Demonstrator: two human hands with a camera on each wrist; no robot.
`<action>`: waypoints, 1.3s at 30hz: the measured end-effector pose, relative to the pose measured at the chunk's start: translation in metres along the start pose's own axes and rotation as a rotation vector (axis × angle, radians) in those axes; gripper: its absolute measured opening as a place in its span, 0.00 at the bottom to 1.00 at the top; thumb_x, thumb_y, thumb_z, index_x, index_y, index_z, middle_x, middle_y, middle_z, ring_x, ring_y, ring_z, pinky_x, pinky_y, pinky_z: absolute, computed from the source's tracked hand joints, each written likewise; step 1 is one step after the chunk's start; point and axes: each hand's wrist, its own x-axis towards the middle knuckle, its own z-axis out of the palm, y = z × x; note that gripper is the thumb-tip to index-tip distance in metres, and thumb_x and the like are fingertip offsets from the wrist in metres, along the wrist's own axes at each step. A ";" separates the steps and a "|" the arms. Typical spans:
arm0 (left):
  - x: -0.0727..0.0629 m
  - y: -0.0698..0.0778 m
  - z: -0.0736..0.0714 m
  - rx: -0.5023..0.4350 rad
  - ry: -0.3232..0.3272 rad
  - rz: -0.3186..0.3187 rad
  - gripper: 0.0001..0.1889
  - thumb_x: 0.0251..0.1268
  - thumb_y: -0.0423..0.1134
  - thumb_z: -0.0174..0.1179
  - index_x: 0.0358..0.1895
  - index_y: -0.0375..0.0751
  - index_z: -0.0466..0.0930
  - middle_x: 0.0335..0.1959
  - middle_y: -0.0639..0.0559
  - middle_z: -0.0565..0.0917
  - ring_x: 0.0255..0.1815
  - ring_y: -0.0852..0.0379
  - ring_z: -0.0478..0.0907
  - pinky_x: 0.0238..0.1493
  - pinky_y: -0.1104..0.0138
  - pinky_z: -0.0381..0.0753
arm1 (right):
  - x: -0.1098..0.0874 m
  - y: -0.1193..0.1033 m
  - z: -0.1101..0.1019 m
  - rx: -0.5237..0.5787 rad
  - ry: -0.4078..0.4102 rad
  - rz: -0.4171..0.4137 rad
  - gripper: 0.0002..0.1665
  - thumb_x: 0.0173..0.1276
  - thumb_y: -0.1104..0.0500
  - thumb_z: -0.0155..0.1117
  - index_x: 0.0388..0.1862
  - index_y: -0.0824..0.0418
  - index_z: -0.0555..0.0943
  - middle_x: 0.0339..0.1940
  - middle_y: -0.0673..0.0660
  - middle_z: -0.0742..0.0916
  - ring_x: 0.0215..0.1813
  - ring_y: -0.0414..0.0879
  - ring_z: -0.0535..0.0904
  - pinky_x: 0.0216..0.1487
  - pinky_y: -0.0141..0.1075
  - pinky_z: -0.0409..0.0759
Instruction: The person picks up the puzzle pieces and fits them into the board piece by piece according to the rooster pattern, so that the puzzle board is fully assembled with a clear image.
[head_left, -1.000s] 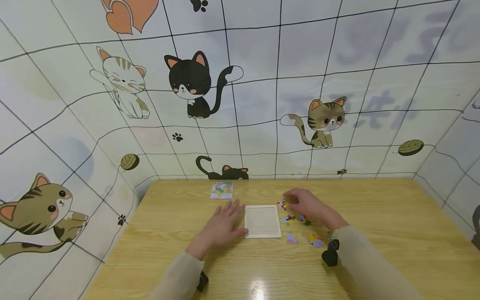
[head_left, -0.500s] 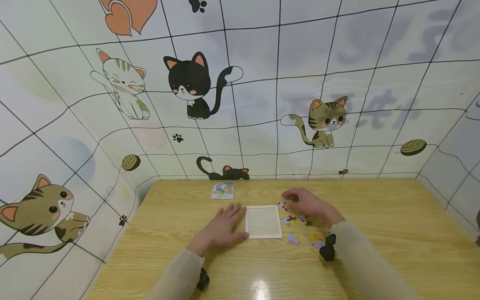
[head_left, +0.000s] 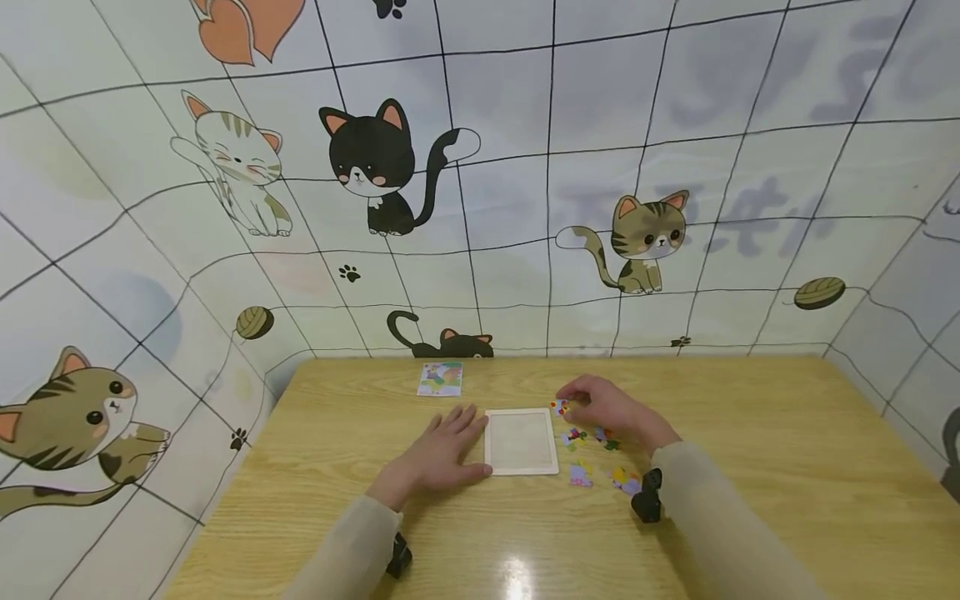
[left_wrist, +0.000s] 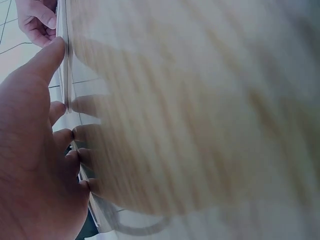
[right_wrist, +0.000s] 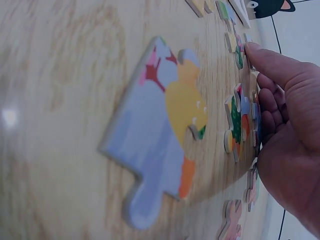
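My left hand lies flat with fingers spread on the tabletop, its index finger and thumb against the left side of a shallow square puzzle tray. Bare light wood shows inside the tray. At the tray's far right corner, my right hand pinches a small jigsaw piece with red and yellow spots between thumb and index finger; the other fingers curl under the palm. More colourful pieces lie below that hand, among them a lilac one and a lilac and yellow one, close up in the right wrist view.
A square picture card lies near the table's back edge, left of the tray. The wooden table meets a wall covering printed with cartoon cats. Dark wrist cameras sit under both sleeves.
My right hand has shifted slightly left and its thumb and index finger have closed in at the spotted piece. The left hand stays at the tray's side. The head view has swung slightly.
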 end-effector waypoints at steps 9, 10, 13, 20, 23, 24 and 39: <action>0.003 0.000 -0.002 -0.044 -0.040 -0.027 0.45 0.72 0.63 0.58 0.83 0.44 0.54 0.84 0.41 0.49 0.84 0.39 0.41 0.77 0.38 0.41 | 0.003 0.000 0.000 -0.019 -0.005 -0.012 0.18 0.71 0.62 0.70 0.57 0.65 0.82 0.51 0.57 0.82 0.49 0.51 0.75 0.53 0.48 0.75; 0.003 0.000 -0.002 -0.048 -0.041 -0.028 0.45 0.72 0.63 0.58 0.83 0.44 0.54 0.84 0.41 0.49 0.84 0.39 0.41 0.77 0.38 0.41 | 0.003 0.000 0.000 -0.015 -0.003 -0.007 0.18 0.70 0.62 0.70 0.57 0.65 0.82 0.50 0.57 0.82 0.48 0.51 0.75 0.52 0.48 0.75; 0.004 -0.001 -0.001 -0.052 -0.041 -0.029 0.45 0.72 0.63 0.58 0.83 0.44 0.54 0.84 0.41 0.49 0.84 0.39 0.40 0.77 0.37 0.41 | 0.004 0.000 0.000 -0.004 -0.002 -0.004 0.17 0.70 0.63 0.71 0.56 0.65 0.81 0.48 0.57 0.81 0.47 0.51 0.73 0.51 0.47 0.74; 0.003 -0.001 -0.002 -0.054 -0.038 -0.022 0.44 0.72 0.62 0.58 0.83 0.43 0.54 0.84 0.40 0.49 0.83 0.38 0.41 0.76 0.37 0.40 | 0.004 -0.001 0.001 0.006 0.016 -0.005 0.18 0.68 0.63 0.72 0.54 0.65 0.81 0.47 0.56 0.81 0.46 0.50 0.73 0.50 0.46 0.74; 0.002 0.000 -0.002 -0.048 -0.039 -0.019 0.44 0.73 0.63 0.57 0.83 0.44 0.54 0.84 0.40 0.48 0.83 0.38 0.40 0.76 0.37 0.40 | 0.003 -0.002 0.001 0.018 0.025 -0.006 0.17 0.68 0.64 0.71 0.53 0.66 0.81 0.44 0.56 0.82 0.43 0.50 0.73 0.47 0.44 0.75; 0.002 0.000 -0.001 -0.040 -0.039 -0.019 0.44 0.73 0.63 0.57 0.83 0.44 0.53 0.84 0.40 0.49 0.83 0.38 0.40 0.76 0.37 0.41 | 0.003 -0.002 0.001 0.025 0.027 -0.009 0.17 0.68 0.64 0.70 0.53 0.67 0.81 0.43 0.56 0.82 0.43 0.49 0.74 0.47 0.43 0.75; -0.001 0.007 -0.004 0.119 -0.080 -0.009 0.44 0.77 0.65 0.49 0.84 0.43 0.50 0.84 0.39 0.47 0.83 0.38 0.42 0.76 0.38 0.47 | 0.002 -0.009 -0.002 0.040 0.103 0.040 0.05 0.74 0.66 0.64 0.45 0.63 0.86 0.37 0.53 0.85 0.38 0.47 0.76 0.40 0.40 0.77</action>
